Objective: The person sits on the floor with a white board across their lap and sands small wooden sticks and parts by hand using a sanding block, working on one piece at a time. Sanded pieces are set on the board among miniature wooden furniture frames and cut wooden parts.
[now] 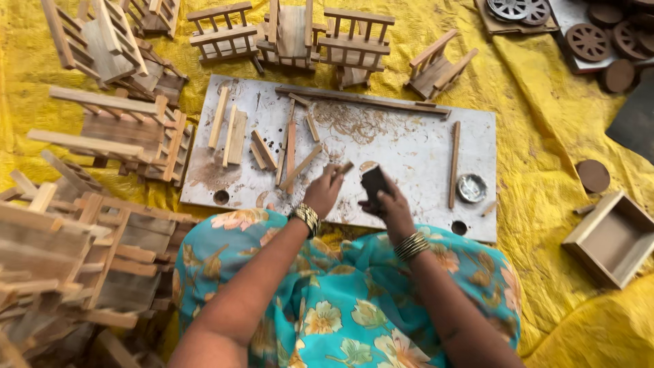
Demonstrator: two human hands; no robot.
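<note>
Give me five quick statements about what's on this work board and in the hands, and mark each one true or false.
1. The left hand holds a small wooden stick. True.
2. The right hand is empty. False: it grips a small dark block.
3. A small round metal dish sits on the white board, to the right of the hands. True.
4. The board lies on a blue cloth. False: the cloth under it is yellow.
5. The open wooden box stands on the board. False: it lies on the cloth, off to the right.
</note>
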